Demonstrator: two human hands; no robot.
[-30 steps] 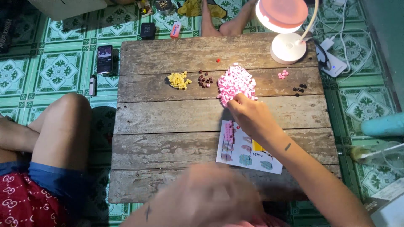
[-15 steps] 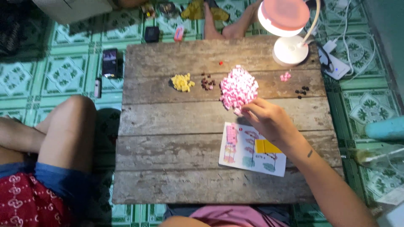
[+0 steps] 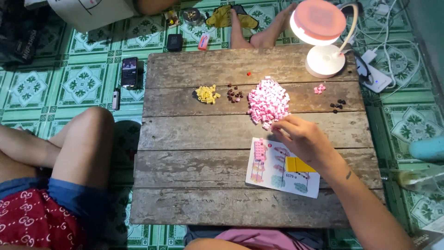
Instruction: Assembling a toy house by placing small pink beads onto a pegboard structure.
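The right hand (image 3: pixel 303 139) reaches the near edge of the pink brick pile (image 3: pixel 268 99) mid-table, fingers pinched closed, seemingly on one brick; lifting it cleanly needs care. The left hand is unseen.

A flat paper instruction sheet (image 3: pixel 282 171) lies on the wooden table near its front edge. It is white with pink and pale green pictures and a yellow square. On the green tiled floor, left of the table, lies a black phone with a dark screen (image 3: pixel 129 72). A small pink packet (image 3: pixel 203 42) lies beyond the table.
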